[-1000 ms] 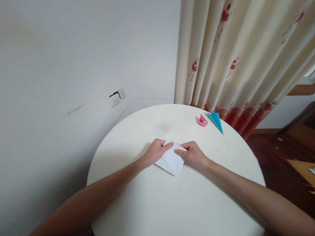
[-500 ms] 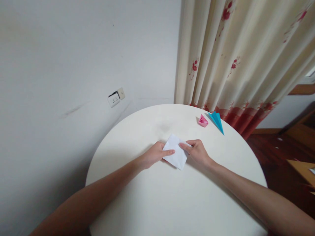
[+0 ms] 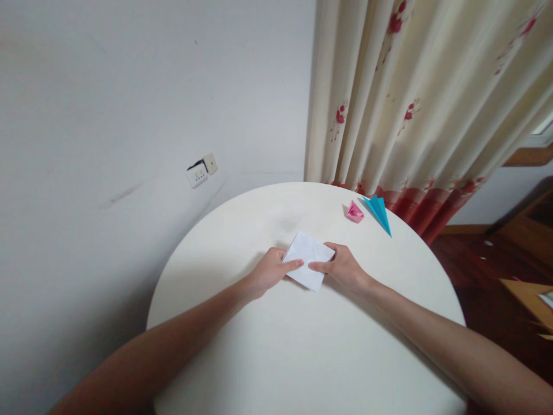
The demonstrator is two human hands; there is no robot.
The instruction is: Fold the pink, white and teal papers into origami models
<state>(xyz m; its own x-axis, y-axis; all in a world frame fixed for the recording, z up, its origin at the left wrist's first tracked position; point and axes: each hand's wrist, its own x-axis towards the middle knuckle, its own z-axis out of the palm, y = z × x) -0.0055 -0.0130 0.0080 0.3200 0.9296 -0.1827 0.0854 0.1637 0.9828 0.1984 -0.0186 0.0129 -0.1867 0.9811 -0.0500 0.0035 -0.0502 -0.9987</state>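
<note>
Since before, white paper [image 3: 308, 260] flatter.

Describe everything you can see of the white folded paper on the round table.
The white folded paper is a small, plain white sheet folded to a roughly square, diamond-set shape with faint creases across it. It lies flat on the round cream table, near the middle. The left hand presses its left edge with a finger laid over it; the right hand holds its right edge, fingertip on top. Nothing else touches it.
</note>
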